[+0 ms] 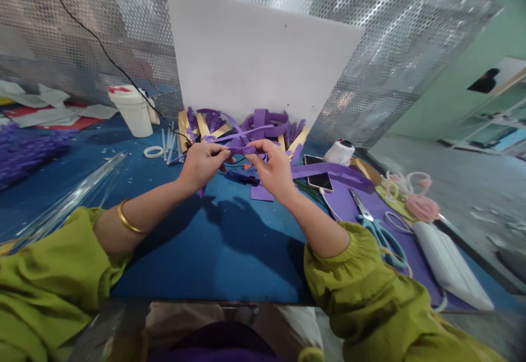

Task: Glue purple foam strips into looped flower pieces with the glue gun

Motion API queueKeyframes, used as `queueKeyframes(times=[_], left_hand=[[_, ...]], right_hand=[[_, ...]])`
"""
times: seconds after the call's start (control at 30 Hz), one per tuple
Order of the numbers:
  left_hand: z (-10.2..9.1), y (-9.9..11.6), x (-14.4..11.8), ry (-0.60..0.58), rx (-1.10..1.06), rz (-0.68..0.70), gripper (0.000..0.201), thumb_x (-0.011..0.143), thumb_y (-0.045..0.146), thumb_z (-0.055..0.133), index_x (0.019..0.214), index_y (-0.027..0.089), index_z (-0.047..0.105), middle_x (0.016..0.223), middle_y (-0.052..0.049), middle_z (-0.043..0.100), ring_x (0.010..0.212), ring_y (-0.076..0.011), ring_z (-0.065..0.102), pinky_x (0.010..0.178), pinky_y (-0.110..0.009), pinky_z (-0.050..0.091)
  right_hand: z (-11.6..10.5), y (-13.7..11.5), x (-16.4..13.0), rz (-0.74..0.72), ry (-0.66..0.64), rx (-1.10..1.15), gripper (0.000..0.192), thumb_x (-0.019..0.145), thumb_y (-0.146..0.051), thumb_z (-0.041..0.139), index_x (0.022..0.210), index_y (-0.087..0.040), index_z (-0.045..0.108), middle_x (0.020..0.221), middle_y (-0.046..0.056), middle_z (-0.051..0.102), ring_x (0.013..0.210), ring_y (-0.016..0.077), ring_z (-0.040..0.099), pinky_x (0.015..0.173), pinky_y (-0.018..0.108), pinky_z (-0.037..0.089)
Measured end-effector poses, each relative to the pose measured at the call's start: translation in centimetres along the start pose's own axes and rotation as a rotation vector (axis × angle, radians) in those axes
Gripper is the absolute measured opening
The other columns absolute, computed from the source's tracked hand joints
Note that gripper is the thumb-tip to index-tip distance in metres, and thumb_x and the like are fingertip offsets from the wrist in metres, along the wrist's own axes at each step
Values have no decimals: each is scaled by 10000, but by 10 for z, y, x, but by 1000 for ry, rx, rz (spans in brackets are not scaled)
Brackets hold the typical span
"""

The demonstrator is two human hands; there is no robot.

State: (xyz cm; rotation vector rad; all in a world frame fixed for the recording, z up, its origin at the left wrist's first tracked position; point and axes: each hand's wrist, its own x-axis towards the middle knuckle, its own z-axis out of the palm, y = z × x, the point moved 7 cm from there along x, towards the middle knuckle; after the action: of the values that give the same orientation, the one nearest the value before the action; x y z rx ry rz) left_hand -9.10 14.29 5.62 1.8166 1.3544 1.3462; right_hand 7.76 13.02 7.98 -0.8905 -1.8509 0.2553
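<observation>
Between both hands' grip (pixel 242 156), purple strip (pixel 242 149); white tub (pixel 133 111) shut.

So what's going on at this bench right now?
A person in green sleeves holds a purple strip between both hands, left hand and right hand, raised just above the blue table. Behind them lies a pile of purple strips against a white board. A phone and teal-handled scissors lie to the right, a white tub at the back left.

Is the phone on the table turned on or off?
Off, it seems: the phone lies flat beside the right hand, and its screen is dark.
</observation>
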Motion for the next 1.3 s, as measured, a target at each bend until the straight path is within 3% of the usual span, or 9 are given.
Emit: queueKeyframes(times=[0.1,0.2,0.33,0.57,0.77,1.0,1.13,1.2,1.3], left_hand=[[-1,-4,1,37,-7,-14,233,779,291,603,651,161,747,563,3,685,515,-139,608,560,-234,451],[3,-6,-2,31,-34,-26,216,768,279,611,638,158,735,526,10,654,492,-128,584,530,-225,427],[5,-4,-6,27,-119,-30,229,793,302,610,676,150,734,523,8,637,475,-113,543,491,-218,390],[9,6,-8,-39,-126,62,294,871,360,578,729,146,722,571,1,645,517,-112,509,534,-226,396],[11,10,-7,-105,-61,166,296,902,354,540,768,152,710,640,-8,669,613,-137,565,608,-239,427],[15,4,-8,-116,-102,-10,379,881,392,557,605,154,659,557,-11,627,515,-114,491,542,-236,384],[21,-3,-9,-137,-204,-99,378,879,475,553,745,155,703,618,-25,673,532,-131,536,524,-237,391],[21,-5,-8,-134,-215,-104,339,857,463,581,820,154,718,676,-27,700,565,-141,560,539,-240,411],[17,-2,-5,-109,-105,1,252,821,379,622,844,157,738,771,-31,734,666,-162,608,631,-255,450]], right_hand=[[13,-11,-4,-105,-120,-17,63,835,-184,668,890,-211,680,881,22,718,882,196,638,927,381,455],[21,-13,-5,-91,-192,44,62,835,-190,677,890,-208,698,866,20,723,874,193,648,898,364,476],[19,-4,-4,28,-144,155,147,848,-210,659,976,-221,730,925,26,736,891,191,662,829,336,510],[12,3,-3,98,-51,132,226,825,-188,680,1016,-269,770,922,20,693,888,181,635,816,330,527],[16,4,-3,75,-114,129,287,845,-178,641,1109,-222,743,1056,60,701,1005,209,638,880,354,519],[16,2,-9,41,-26,110,147,851,-226,619,949,-219,728,976,44,731,941,198,655,883,339,510],[12,14,-7,152,-32,138,127,834,-248,615,919,-200,697,873,25,723,823,178,643,796,318,506],[7,20,-3,200,-24,177,118,821,-254,625,894,-189,691,807,9,713,755,162,625,763,309,496],[1,27,2,246,-4,214,110,800,-258,638,859,-181,690,759,-1,697,716,150,605,746,307,488]])
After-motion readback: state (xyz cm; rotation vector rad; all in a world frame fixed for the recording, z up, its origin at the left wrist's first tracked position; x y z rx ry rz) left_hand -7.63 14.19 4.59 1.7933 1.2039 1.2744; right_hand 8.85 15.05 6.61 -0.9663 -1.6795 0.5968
